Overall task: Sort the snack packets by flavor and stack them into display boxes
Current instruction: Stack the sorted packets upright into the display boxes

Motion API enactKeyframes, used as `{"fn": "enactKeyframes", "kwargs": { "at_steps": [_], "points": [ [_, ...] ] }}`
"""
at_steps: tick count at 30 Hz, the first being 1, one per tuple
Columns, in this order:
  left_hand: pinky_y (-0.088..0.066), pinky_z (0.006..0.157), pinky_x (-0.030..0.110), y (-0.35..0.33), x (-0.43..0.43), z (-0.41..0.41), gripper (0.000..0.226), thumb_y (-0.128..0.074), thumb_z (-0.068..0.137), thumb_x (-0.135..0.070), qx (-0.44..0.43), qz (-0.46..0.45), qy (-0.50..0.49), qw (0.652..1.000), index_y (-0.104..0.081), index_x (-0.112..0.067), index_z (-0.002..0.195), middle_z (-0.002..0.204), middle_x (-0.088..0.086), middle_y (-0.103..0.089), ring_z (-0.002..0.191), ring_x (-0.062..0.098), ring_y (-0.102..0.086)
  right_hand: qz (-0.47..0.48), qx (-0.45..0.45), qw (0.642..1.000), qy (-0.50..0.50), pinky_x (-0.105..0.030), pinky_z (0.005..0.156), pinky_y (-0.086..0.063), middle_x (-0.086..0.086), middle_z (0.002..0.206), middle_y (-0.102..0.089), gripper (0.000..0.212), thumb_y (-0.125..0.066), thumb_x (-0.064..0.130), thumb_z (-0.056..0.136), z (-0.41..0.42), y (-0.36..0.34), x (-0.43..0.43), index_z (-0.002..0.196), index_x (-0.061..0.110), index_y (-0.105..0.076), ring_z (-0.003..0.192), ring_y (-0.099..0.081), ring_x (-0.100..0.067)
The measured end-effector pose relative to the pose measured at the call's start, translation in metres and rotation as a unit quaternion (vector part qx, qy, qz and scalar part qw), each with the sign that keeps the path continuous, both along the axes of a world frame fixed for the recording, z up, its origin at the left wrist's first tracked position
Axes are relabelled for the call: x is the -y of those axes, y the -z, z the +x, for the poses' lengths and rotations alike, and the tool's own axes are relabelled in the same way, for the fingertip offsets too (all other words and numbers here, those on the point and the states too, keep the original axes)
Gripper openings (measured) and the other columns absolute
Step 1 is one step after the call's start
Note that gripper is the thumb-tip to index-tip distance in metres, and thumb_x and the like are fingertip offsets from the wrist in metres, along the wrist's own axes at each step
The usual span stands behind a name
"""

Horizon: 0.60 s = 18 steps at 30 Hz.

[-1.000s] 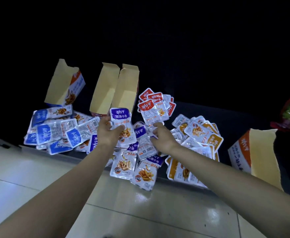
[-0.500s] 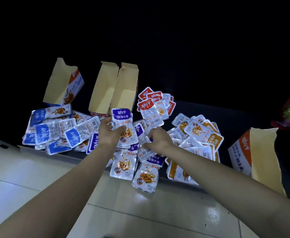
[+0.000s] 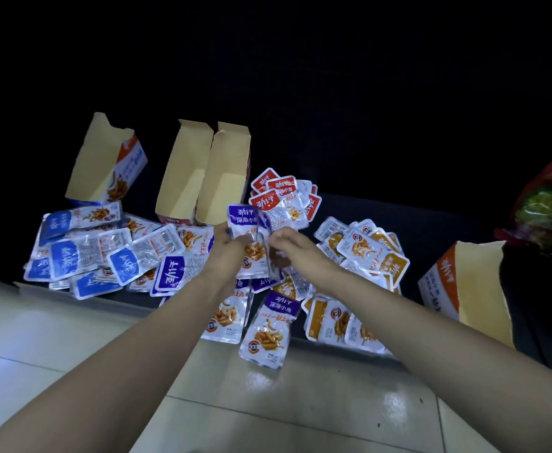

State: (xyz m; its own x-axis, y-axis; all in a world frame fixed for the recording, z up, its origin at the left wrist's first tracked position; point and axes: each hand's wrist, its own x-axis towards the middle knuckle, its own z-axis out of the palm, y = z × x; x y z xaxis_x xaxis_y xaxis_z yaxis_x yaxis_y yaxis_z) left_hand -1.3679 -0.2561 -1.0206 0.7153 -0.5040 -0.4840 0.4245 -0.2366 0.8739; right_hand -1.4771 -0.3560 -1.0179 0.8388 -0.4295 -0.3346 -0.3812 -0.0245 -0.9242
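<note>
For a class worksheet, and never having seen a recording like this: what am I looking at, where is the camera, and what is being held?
There is no machine here, only a person's two bare hands. One camera worn on the person's head took the picture, looking forward and down. The left hand and right hand together hold purple packets. Snack packets lie around them in piles: blue packets, red packets and orange packets. Four open cardboard boxes stand nearby.

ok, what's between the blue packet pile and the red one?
Head view: two open display boxes side by side between the blue pile and red pile; nearer the camera, the left hand grips purple packets.
</note>
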Motion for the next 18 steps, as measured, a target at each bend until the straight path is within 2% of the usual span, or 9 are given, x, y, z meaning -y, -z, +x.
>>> {"fn": "enactKeyframes", "kwargs": {
  "at_steps": [1,3,5,7,10,11,13,15,18],
  "points": [
    [-0.054,0.077,0.043,-0.002,0.001,-0.001,0.03,-0.051,0.094,-0.009,-0.009,0.004,-0.004,1.0,-0.043,-0.017,0.123,0.101,0.011,-0.064,0.09,0.028,-0.064,-0.008,0.017,1.0,0.015,-0.025,0.081,-0.052,-0.002,0.112,-0.058,0.007,-0.05,0.023,0.1,-0.001,-0.001,0.002,0.104,0.018,-0.05,0.098,-0.061,-0.013],
    [-0.056,0.073,0.045,-0.008,0.003,-0.006,0.029,-0.046,0.093,-0.008,-0.007,0.002,0.005,1.0,-0.047,-0.014,0.122,0.098,0.013,-0.065,0.087,0.03,-0.066,0.0,0.048,0.998,0.044,-0.022,0.074,-0.054,-0.001,0.115,-0.052,0.027,-0.056,0.009,0.097,-0.002,0.001,0.008,0.12,0.015,-0.043,0.096,-0.059,-0.01],
    [-0.056,0.071,0.042,-0.014,0.006,-0.013,0.026,-0.043,0.094,-0.013,-0.019,-0.04,0.026,0.999,-0.056,-0.011,0.115,0.095,0.014,-0.069,0.082,0.029,-0.068,0.06,0.053,0.994,0.076,-0.022,0.073,-0.053,-0.005,0.116,-0.055,0.045,-0.061,0.004,0.092,-0.002,-0.001,0.009,0.13,0.015,-0.039,0.097,-0.059,-0.013],
    [-0.054,0.071,0.037,-0.021,0.01,-0.022,0.031,-0.036,0.097,-0.025,-0.056,-0.073,0.044,0.995,-0.063,-0.01,0.102,0.09,0.012,-0.071,0.077,0.027,-0.067,0.084,0.047,0.992,0.086,-0.021,0.071,-0.05,-0.012,0.114,-0.064,0.039,-0.062,0.005,0.092,-0.001,-0.002,0.011,0.128,0.011,-0.049,0.092,-0.063,-0.015],
    [-0.056,0.066,0.03,-0.02,0.018,-0.033,0.027,-0.04,0.099,-0.03,-0.025,-0.061,0.055,0.996,-0.055,-0.013,0.114,0.101,0.011,-0.069,0.083,0.024,-0.068,0.084,0.048,0.992,0.078,-0.02,0.069,-0.05,-0.006,0.103,-0.068,0.025,-0.057,0.009,0.096,-0.008,-0.008,0.015,0.121,0.011,-0.055,0.081,-0.066,-0.008],
    [-0.057,0.069,0.03,-0.019,0.021,-0.035,0.026,-0.044,0.098,-0.029,0.003,-0.054,0.054,0.997,-0.051,-0.015,0.119,0.105,0.01,-0.067,0.088,0.025,-0.067,0.086,0.055,0.992,0.078,-0.021,0.072,-0.051,-0.004,0.104,-0.068,0.026,-0.056,0.011,0.097,-0.011,-0.011,0.018,0.122,0.012,-0.053,0.083,-0.067,-0.006],
    [-0.056,0.084,0.042,-0.02,0.03,-0.041,0.039,-0.051,0.088,-0.037,0.007,-0.047,0.059,0.997,-0.051,-0.018,0.122,0.115,0.011,-0.064,0.101,0.028,-0.065,0.069,0.068,0.993,0.062,-0.024,0.082,-0.052,-0.001,0.114,-0.067,0.036,-0.059,0.019,0.096,-0.021,-0.017,0.025,0.129,0.015,-0.049,0.098,-0.067,-0.009],
    [-0.051,0.093,0.052,-0.016,0.045,-0.044,0.053,-0.051,0.071,-0.05,0.01,-0.035,0.088,0.995,-0.055,-0.026,0.118,0.125,0.01,-0.059,0.11,0.029,-0.061,0.034,0.068,0.995,0.057,-0.021,0.081,-0.051,0.002,0.116,-0.066,0.044,-0.065,0.023,0.093,-0.035,-0.026,0.035,0.132,0.017,-0.046,0.104,-0.065,-0.012],
    [-0.047,0.097,0.047,-0.033,0.072,-0.065,0.059,-0.047,0.07,-0.059,0.031,-0.024,0.178,0.983,-0.054,-0.026,0.118,0.13,0.007,-0.054,0.115,0.024,-0.055,0.03,0.095,0.99,0.104,-0.032,0.085,-0.054,-0.01,0.115,-0.068,0.04,-0.068,0.014,0.09,-0.067,-0.039,0.059,0.127,0.01,-0.052,0.102,-0.066,-0.021]
  ]
}}
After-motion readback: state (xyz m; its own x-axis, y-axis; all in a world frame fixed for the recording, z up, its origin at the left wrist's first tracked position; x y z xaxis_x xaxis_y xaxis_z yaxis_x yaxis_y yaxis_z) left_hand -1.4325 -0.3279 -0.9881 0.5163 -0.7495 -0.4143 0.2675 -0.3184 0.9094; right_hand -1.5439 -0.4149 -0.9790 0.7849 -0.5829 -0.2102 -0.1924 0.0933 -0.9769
